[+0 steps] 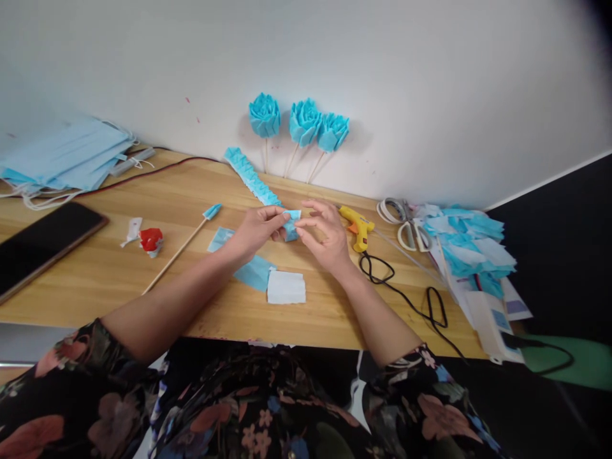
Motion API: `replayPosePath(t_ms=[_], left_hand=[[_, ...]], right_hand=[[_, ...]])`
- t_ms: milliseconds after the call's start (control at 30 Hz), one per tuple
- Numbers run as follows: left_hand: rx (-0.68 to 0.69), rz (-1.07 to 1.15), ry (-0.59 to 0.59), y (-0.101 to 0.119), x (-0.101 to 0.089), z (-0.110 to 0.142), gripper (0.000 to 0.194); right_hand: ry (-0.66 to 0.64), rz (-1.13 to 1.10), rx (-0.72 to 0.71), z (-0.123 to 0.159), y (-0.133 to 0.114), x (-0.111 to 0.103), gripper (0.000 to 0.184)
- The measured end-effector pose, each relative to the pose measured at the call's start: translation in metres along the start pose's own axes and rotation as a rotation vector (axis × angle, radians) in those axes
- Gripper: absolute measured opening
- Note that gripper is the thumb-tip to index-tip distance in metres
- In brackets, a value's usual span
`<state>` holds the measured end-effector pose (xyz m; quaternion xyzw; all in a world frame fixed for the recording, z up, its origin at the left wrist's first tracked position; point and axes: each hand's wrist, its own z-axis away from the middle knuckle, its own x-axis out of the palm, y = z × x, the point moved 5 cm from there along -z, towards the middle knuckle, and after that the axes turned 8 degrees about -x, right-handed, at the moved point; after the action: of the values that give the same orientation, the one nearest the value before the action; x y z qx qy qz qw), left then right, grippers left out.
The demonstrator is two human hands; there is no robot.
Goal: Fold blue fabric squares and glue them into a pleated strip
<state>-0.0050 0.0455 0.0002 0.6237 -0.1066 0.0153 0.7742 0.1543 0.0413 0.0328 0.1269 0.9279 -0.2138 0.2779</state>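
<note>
Between my two hands is a small piece of light-blue mask fabric (291,215), partly folded. My left hand (258,231) pinches its left side between thumb and fingers. From the other side, the thumb and index fingertip of my right hand (327,234) close on its right edge, the other fingers curved above. Just behind them, a row of folded blue petals (251,177) slants up to the left. Flat below lie a blue fabric piece (255,273) and a white one (287,287); another blue piece (219,239) is partly behind my left wrist.
Three blue fabric flowers (305,122) on sticks lean against the wall. A blue-tipped stick (184,245), red-wrapped item (152,240), phone (45,245) and masks (71,153) lie left. Right are a yellow glue gun (359,229) with its cord, scissors (414,233), tape (391,210) and fabric scraps (471,242).
</note>
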Motion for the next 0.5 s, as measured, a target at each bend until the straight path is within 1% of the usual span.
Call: replayPosePath(t_ms=[333, 500], left_hand=[[-0.012, -0.061, -0.008, 0.0020, 0.0027, 0.0016, 0.017], [-0.013, -0.071, -0.024, 0.0013, 0.0035, 0.0021, 0.017]], right_hand=[[0.034, -0.031, 0.127, 0.0010, 0.0051, -0.0029, 0.004], [0.043, -0.024, 0.155, 0.0025, 0.0073, -0.0025, 0.003]])
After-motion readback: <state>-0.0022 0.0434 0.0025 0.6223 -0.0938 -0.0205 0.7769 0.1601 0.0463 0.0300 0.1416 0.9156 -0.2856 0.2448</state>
